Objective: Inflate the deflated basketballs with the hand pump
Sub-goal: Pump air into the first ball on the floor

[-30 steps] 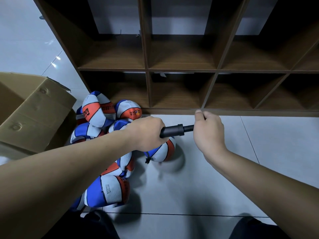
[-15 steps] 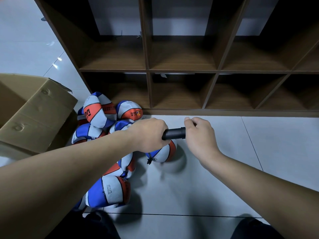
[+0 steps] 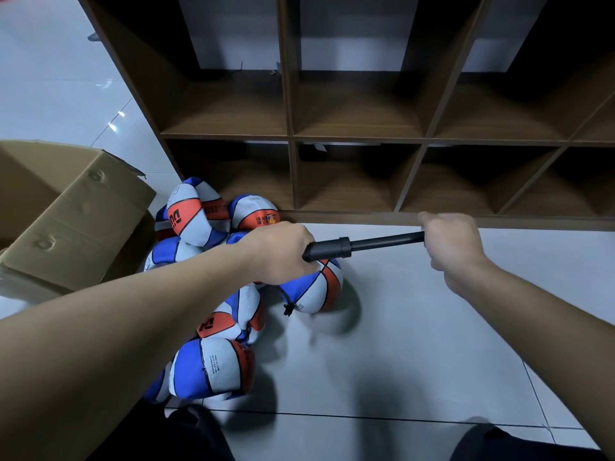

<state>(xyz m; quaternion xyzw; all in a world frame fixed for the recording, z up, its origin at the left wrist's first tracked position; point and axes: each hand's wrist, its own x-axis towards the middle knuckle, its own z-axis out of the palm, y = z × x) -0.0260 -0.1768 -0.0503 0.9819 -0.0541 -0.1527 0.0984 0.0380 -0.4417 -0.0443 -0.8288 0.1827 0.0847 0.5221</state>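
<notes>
Your left hand [image 3: 279, 252] grips the hand pump [image 3: 329, 249] barrel at frame centre, and your right hand [image 3: 449, 239] fists its drawn-out handle. The ball under it [image 3: 316, 287] looks mid-fill — the lower-left pile of basketballs [image 3: 213, 367] still sags.

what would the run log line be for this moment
step: pumping | left hand: grips pump barrel | right hand: grips handle, rod drawn out | basketball: under pump, on floor

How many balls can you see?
7, maybe more hidden: two by the shelf, one behind them, one near the box, one under the pump, two nearest.
</notes>
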